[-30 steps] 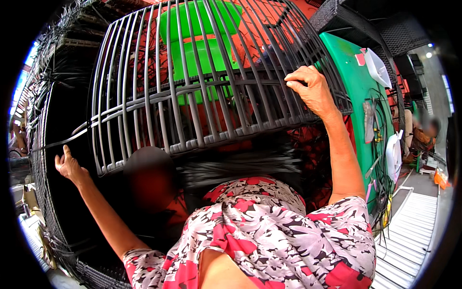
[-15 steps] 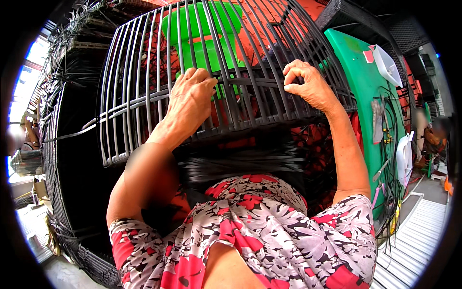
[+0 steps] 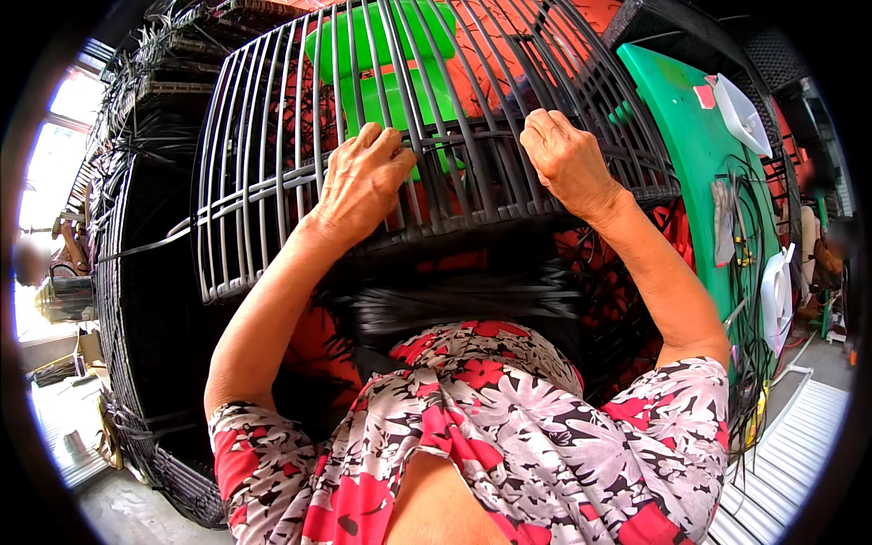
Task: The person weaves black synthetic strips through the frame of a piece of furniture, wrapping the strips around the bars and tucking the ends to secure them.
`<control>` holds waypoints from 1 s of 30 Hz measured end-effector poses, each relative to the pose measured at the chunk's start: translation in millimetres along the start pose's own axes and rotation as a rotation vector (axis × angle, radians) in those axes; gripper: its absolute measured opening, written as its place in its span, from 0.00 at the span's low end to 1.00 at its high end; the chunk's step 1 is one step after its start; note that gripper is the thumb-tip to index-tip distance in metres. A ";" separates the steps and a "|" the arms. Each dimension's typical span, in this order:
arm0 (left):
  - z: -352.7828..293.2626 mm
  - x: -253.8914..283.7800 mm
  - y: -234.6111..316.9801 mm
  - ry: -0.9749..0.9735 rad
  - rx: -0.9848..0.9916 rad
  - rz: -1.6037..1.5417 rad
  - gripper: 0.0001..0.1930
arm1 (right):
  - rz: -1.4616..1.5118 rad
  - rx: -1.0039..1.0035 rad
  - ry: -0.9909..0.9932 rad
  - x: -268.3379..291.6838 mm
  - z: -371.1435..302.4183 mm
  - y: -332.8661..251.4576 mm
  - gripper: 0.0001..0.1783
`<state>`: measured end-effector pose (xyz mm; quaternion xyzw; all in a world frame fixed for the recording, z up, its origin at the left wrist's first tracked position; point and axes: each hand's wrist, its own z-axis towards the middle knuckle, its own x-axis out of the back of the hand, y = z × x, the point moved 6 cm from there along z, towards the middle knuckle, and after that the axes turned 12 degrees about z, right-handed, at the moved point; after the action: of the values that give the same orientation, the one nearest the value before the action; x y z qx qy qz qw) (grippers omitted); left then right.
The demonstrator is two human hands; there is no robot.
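A rack of dark, slightly curved bars leans in front of me. Grey-black flat strips weave across the bars at about mid-height, and one tail sticks out past the left end. My left hand is closed at this woven row, left of the middle, its fingertips hidden behind the knuckles. My right hand is also closed, fingers curled down over the bars where the strip reaches it on the right. The stretch of strip between both hands runs over and under the bars.
Behind the bars sits a bright green plastic chair. A green board stands at right with white trays and hanging cords. Dark woven wicker pieces are stacked at left. A black strip bundle lies at my lap.
My right hand has turned and closed over the bars, its loop of thumb and finger no longer showing. My left hand stays at the woven row, with its forearm slightly lower.
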<state>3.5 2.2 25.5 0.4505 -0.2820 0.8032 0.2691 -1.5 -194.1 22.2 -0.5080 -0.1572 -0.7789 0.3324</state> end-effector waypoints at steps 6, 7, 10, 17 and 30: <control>-15.0 16.7 7.4 -0.064 0.016 -0.134 0.16 | 0.019 -0.052 -0.006 17.1 -29.2 -23.1 0.09; -10.4 17.3 9.7 -0.079 0.020 -0.121 0.16 | 0.052 -0.086 0.032 18.8 -36.9 -24.9 0.10; 5.9 25.0 19.0 -0.041 0.048 -0.280 0.13 | 0.093 -0.104 0.108 17.0 -46.5 -34.6 0.11; 55.7 1.3 67.7 -0.089 -0.046 -0.310 0.16 | 0.133 -0.155 0.303 33.1 -69.9 -20.5 0.08; 65.9 -7.5 76.2 -0.046 -0.075 -0.326 0.16 | 0.169 -0.286 -0.137 41.2 -43.1 77.9 0.05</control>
<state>-7.7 -97.9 31.5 0.4983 -0.2408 0.7272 0.4060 10.9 -290.8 33.1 -0.6133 -0.0239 -0.7263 0.3095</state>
